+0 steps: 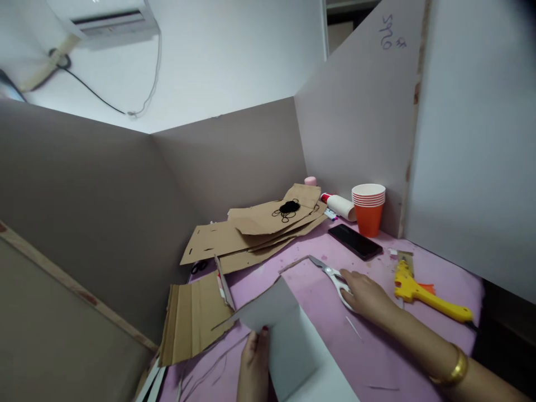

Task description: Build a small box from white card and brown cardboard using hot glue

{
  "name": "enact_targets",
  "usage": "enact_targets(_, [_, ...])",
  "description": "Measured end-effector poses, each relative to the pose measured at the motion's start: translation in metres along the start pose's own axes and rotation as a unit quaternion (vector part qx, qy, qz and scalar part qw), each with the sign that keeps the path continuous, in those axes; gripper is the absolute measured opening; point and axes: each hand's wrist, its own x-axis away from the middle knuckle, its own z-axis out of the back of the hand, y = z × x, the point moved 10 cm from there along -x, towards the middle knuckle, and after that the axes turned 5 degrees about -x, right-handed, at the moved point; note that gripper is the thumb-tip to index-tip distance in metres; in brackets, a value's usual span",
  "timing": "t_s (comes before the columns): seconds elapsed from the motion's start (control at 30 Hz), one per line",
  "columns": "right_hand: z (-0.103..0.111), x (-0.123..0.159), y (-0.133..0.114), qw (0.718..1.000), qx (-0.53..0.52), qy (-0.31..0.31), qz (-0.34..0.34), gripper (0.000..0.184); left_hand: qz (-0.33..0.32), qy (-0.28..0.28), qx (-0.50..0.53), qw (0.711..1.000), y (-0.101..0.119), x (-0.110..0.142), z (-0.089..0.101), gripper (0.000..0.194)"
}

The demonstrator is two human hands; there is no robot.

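My left hand [253,365] pinches the left edge of a grey-white sheet of card [288,335] that lies folded on the pink tabletop [377,357]. My right hand [368,296], with a gold bangle at the wrist, rests closed over the white handles of a pair of scissors [330,272]. The scissor blades point up and left, lying on the table beside the card's top edge.
A yellow glue gun [427,293] lies right of my right hand. Behind it are a black phone [355,241], stacked orange paper cups [368,209] and a white glue bottle [340,205]. Brown cardboard pieces [251,231] pile at the back and left. Grey partition walls surround the desk.
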Motion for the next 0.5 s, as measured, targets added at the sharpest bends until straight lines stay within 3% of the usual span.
enact_targets(0.17, [-0.003,0.011,-0.019,0.998,-0.02,0.001,0.051,0.035,0.005,-0.086,-0.01,0.996,-0.002,-0.009,-0.02,0.045])
enact_targets(0.3, [-0.018,0.031,-0.05,0.965,-0.225,-0.053,0.128,0.045,0.015,-0.174,0.002,0.985,-0.013,-0.008,-0.047,0.037])
enact_targets(0.37, [-0.023,0.035,-0.058,0.943,-0.297,-0.055,0.136,0.036,0.024,-0.209,-0.001,0.978,-0.02,-0.005,-0.057,0.038])
enact_targets(0.43, [-0.028,0.038,-0.061,0.938,-0.317,-0.055,0.132,0.022,0.014,-0.221,-0.023,0.975,-0.02,-0.004,-0.063,0.037])
enact_targets(0.5, [-0.031,0.039,-0.061,0.931,-0.339,-0.062,0.122,0.015,-0.017,-0.194,-0.053,0.979,-0.014,-0.006,-0.059,0.034])
